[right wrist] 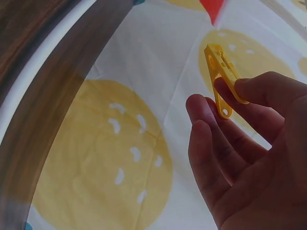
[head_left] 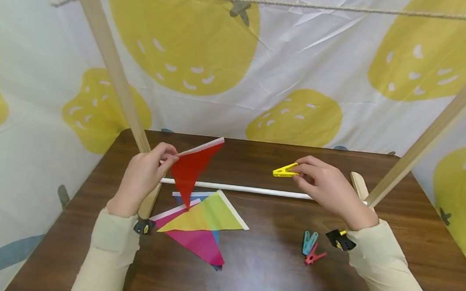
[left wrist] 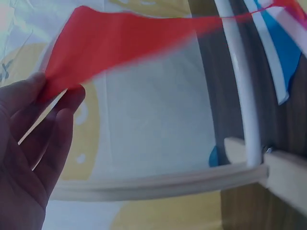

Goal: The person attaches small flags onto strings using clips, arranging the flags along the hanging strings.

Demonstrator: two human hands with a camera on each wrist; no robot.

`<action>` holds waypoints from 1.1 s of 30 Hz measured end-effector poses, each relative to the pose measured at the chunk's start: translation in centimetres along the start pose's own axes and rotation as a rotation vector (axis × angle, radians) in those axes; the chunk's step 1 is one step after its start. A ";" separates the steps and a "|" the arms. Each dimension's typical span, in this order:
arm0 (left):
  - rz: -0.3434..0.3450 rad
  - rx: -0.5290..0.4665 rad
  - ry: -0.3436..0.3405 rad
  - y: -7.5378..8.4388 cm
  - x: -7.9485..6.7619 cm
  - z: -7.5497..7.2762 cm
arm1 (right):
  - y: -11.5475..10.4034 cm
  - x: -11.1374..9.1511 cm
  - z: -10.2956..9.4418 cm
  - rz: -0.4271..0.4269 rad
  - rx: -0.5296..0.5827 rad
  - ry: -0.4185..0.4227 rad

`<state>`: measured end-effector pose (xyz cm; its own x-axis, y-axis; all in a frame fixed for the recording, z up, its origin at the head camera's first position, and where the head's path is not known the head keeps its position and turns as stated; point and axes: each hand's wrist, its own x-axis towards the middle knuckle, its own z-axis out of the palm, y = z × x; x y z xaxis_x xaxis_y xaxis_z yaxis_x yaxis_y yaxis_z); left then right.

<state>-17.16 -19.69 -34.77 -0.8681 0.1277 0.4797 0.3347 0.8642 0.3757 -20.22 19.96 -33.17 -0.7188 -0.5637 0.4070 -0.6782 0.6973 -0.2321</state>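
Note:
My left hand (head_left: 144,174) pinches a red triangular pennant (head_left: 194,165) by one corner of its white-edged top, and the point hangs down. In the left wrist view the red cloth (left wrist: 120,40) stretches away from the thumb and fingertips. On the right, my right hand (head_left: 323,183) holds a yellow clothespin (head_left: 283,170) by its handle end, its nose toward the left. The right wrist view shows thumb and index finger on the clothespin (right wrist: 219,76). Below the red pennant lie a yellow pennant (head_left: 225,213), a magenta pennant (head_left: 200,245) and blue cloth (head_left: 216,236), overlapping on the table.
Two teal clothespins (head_left: 309,242) and a red clothespin (head_left: 314,255) lie on the brown table (head_left: 266,270). A twine line (head_left: 303,5) runs overhead between wooden posts (head_left: 114,69). A white rod (head_left: 246,189) crosses low between the posts' feet. A patterned curtain (head_left: 285,60) hangs behind.

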 end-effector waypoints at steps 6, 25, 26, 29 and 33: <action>0.098 0.083 0.075 0.0 0.7 -1.3 | 0.1 0.8 0.5 -0.022 0.016 -0.038; 0.128 0.068 0.244 -0.8 2.3 -4.9 | 0.4 3.7 0.4 -0.054 0.011 -0.049; 0.135 0.065 0.238 -0.8 2.4 -5.0 | 0.3 3.9 0.3 -0.062 0.010 -0.047; 0.145 0.059 0.229 -0.6 2.7 -5.5 | -0.1 4.4 0.1 -0.084 0.008 -0.042; 0.134 0.058 0.210 -0.3 2.9 -6.0 | -0.4 4.8 -0.3 -0.096 0.004 -0.046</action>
<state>-17.59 -22.48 -28.77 -0.7203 0.1445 0.6785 0.4151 0.8734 0.2546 -23.34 17.11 -30.89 -0.6567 -0.6476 0.3866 -0.7448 0.6374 -0.1975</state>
